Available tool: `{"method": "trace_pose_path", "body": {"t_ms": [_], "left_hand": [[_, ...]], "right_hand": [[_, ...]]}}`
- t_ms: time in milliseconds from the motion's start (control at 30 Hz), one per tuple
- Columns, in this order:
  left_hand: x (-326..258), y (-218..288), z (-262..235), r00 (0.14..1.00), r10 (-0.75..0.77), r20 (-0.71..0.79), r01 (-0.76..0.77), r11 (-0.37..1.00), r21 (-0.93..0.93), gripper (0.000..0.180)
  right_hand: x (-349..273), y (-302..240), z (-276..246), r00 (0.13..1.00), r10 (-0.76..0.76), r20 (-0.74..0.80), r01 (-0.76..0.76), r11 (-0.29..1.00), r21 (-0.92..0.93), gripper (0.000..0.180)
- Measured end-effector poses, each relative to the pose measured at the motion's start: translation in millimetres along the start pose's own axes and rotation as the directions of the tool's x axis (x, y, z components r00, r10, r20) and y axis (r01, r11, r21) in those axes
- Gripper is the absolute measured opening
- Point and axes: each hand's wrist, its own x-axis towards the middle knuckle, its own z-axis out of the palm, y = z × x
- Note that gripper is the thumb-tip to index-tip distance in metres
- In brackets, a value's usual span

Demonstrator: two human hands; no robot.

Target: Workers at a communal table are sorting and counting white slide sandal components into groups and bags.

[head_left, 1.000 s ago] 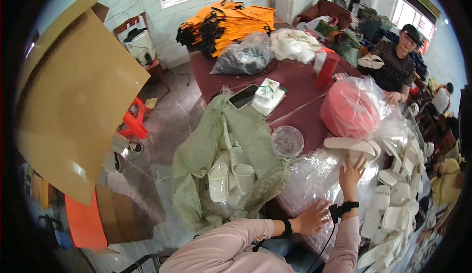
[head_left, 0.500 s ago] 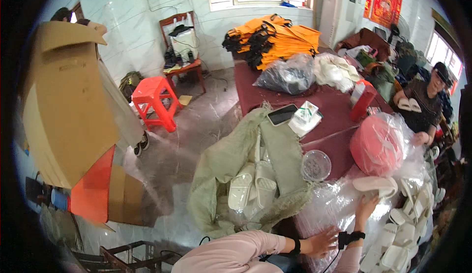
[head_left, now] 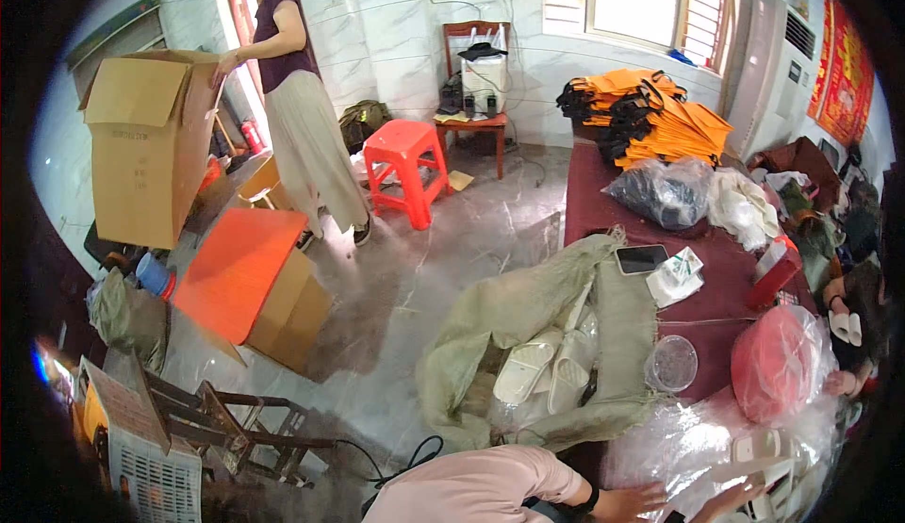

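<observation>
Fingers of the left hand lie spread and flat at the lower edge of the view, at about six o'clock, pressing on the sheet of crinkled clear plastic film and closed on nothing. The right hand sits just beside it toward five o'clock, fingers loosely extended over the same film; whether it pinches anything I cannot tell (the rim cuts it off).

The film looks light, limp and slippery, likely to slide and bunch under a palm, so an edge or a gathered fold seems the surest place to take hold. White foam slippers lie on it just past the right hand.

Farther out, toward twelve o'clock from the hands, an open pale green woven sack holds more white slippers. At two o'clock stand a clear round plastic tub and a red bundle wrapped in clear plastic on the dark red table. Far off at ten o'clock, a person handles a large brown cardboard box.
</observation>
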Motion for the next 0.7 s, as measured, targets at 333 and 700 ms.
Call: {"method": "trace_pose_path", "body": {"t_ms": [333,700], "left_hand": [[7.1,0.2,-4.6,0.995,-0.004,0.101,-0.027,0.952,0.303,0.047],[7.4,4.6,-9.6,0.987,-0.080,0.139,0.042,0.966,0.257,0.053]], "right_hand": [[-38.3,-51.7,-26.3,0.983,-0.020,0.180,0.002,0.995,0.098,0.061],[-72.5,-92.8,-38.0,0.948,-0.036,0.317,-0.032,0.978,0.208,0.062]]}}
